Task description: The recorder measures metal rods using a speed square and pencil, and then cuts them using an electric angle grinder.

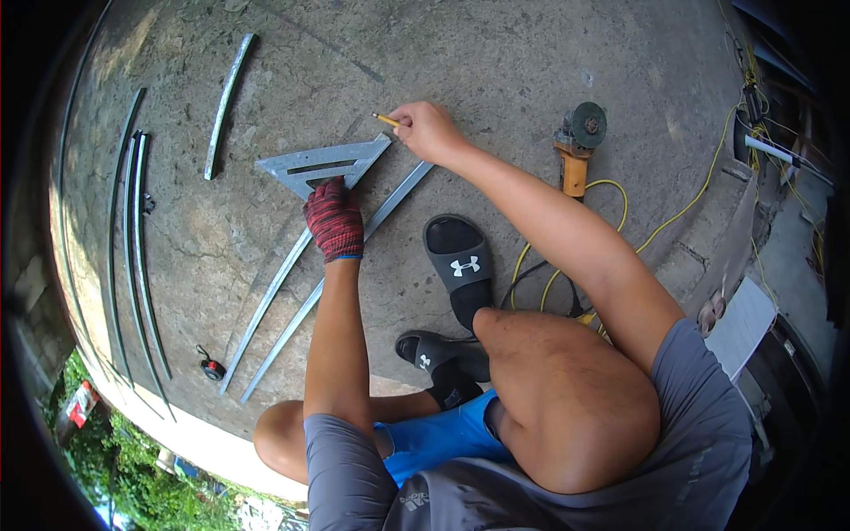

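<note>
The two hands work well apart from each other over the rough concrete floor [505,80]; the left hand [335,219], in a red-and-black knit glove, is closed on the lower edge of a triangular metal square [329,162], its fingertips by the slotted opening; the right hand [428,133], bare, pinches a yellow pencil [386,119], which points leftward just above the square's upper right corner (whether its tip touches anything, I cannot tell). The square lies across the upper part of one straight metal strip [266,310], which slants from lower left up beneath the glove; a second metal strip [398,195] runs beside it at a similar slant, passing under the left forearm. A short metal piece [228,106] lies apart to the upper left; farther left, several long strips [139,217] lie side by side, bent by the lens; a red-and-black tape measure [211,365] sits near the lower ends of the slanting pair. To the right, beyond the right forearm, rests an angle grinder [579,149] with an orange body; a yellow cord [622,199] loops beside it; dark slide sandals [457,252] cover the person's feet.
</note>
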Action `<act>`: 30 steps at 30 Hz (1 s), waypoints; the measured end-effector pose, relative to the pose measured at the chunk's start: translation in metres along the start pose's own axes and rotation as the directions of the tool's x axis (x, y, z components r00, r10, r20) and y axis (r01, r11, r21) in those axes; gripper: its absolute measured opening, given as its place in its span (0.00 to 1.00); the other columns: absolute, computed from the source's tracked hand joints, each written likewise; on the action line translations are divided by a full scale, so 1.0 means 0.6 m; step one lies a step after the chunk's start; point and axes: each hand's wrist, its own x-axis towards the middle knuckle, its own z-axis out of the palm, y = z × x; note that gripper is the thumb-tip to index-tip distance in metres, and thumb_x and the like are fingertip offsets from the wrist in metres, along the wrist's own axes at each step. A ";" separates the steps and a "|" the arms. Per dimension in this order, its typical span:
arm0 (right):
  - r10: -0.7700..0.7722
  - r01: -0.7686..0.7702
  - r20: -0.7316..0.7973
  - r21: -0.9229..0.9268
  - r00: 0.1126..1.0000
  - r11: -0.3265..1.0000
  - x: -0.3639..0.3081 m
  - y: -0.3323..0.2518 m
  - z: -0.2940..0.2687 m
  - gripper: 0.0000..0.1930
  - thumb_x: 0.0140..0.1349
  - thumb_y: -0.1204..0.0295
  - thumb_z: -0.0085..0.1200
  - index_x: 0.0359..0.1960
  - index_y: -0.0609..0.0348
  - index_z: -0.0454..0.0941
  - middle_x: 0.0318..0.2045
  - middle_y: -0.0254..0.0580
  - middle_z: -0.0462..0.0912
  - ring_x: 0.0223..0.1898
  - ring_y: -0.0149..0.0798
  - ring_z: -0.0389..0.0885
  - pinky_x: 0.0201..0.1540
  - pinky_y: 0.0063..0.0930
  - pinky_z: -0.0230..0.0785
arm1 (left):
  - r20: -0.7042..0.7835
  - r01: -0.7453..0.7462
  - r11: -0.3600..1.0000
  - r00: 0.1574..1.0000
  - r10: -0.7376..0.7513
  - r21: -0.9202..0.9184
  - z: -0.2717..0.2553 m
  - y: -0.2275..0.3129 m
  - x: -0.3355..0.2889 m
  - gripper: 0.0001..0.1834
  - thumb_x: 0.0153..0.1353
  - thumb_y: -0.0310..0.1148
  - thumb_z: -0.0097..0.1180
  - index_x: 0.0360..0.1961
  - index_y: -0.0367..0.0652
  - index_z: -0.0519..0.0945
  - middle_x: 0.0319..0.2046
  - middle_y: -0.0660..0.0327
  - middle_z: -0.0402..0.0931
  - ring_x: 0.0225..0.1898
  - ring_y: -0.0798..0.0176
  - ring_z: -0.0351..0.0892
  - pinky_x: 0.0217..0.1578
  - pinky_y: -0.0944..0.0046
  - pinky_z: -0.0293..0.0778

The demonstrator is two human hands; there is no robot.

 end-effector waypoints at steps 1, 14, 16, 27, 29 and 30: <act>0.004 -0.004 -0.004 -0.001 1.000 1.000 -0.005 0.002 0.001 0.08 0.58 0.73 0.60 0.38 0.61 0.86 0.33 0.52 0.87 0.38 0.51 0.86 0.45 0.42 0.77 | 0.003 -0.005 1.000 1.000 0.005 -0.002 0.001 0.001 0.001 0.15 0.54 0.32 0.63 0.44 0.47 0.83 0.38 0.54 0.82 0.43 0.46 0.79 0.47 0.49 0.74; 0.023 -0.021 0.090 -0.024 0.996 0.999 -0.006 0.016 0.014 0.11 0.56 0.78 0.63 0.41 0.64 0.84 0.33 0.49 0.87 0.36 0.43 0.87 0.43 0.34 0.78 | 0.020 0.021 0.999 1.000 -0.021 -0.025 -0.001 0.000 -0.001 0.15 0.54 0.32 0.63 0.45 0.48 0.83 0.40 0.55 0.82 0.45 0.48 0.80 0.50 0.49 0.73; -0.003 0.007 0.090 -0.036 0.996 0.999 -0.008 0.016 0.013 0.11 0.55 0.78 0.63 0.41 0.64 0.84 0.32 0.49 0.87 0.36 0.43 0.87 0.43 0.33 0.79 | 0.059 0.043 0.999 0.997 -0.041 -0.029 0.001 -0.001 -0.001 0.16 0.54 0.33 0.62 0.47 0.49 0.82 0.41 0.56 0.82 0.46 0.49 0.79 0.52 0.49 0.71; -0.056 0.057 0.056 -0.001 0.997 0.998 -0.010 0.017 0.017 0.08 0.53 0.80 0.62 0.36 0.63 0.85 0.31 0.51 0.86 0.35 0.49 0.87 0.41 0.38 0.78 | 0.014 0.001 0.999 1.000 0.000 -0.032 0.003 -0.002 0.000 0.15 0.54 0.30 0.61 0.45 0.48 0.82 0.39 0.55 0.82 0.44 0.48 0.79 0.50 0.49 0.72; -0.070 0.070 0.052 -0.010 0.996 0.997 -0.010 0.018 0.017 0.08 0.52 0.80 0.62 0.36 0.63 0.85 0.31 0.51 0.86 0.35 0.49 0.87 0.41 0.38 0.78 | 0.024 0.004 1.000 1.000 -0.004 -0.026 -0.002 0.004 0.002 0.15 0.54 0.31 0.61 0.45 0.47 0.83 0.39 0.54 0.82 0.44 0.47 0.80 0.49 0.49 0.73; -0.062 0.063 0.050 -0.023 0.997 0.998 -0.010 0.019 0.017 0.08 0.52 0.79 0.62 0.36 0.63 0.85 0.31 0.51 0.86 0.35 0.49 0.87 0.41 0.38 0.78 | 0.036 0.006 1.000 0.999 -0.006 -0.019 -0.005 0.006 0.002 0.14 0.55 0.31 0.61 0.44 0.46 0.83 0.39 0.53 0.82 0.43 0.46 0.80 0.48 0.50 0.74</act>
